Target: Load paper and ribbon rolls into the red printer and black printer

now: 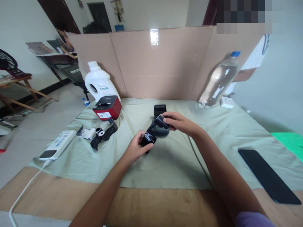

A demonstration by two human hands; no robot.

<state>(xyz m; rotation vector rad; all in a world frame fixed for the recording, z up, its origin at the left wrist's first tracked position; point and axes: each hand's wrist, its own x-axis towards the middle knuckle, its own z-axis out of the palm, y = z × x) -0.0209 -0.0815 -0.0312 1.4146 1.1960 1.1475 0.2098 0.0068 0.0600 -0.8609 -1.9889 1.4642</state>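
Between my hands is a black ribbon (151, 126) with a thick, roll-like part at either end; its exact kind is hard to tell. My left hand (137, 147) closes around the lower roll (149, 136), which has whitish marks on it. At the upper end (161, 121), my right hand (177, 121) pinches the black piece with thumb and fingers. Just behind stands a dark object with a boxy black top (160, 109) and a rounded base (163, 131), partly hidden by my right hand and the ribbon.
At left lie curled black strips (110, 130), a small white roll (88, 133) and a white power strip (58, 145) with a cable. Behind are a red box (110, 108) and white jug (100, 80). A water bottle (219, 82) and black phone (268, 176) are at right; cardboard (161, 66) walls the back.
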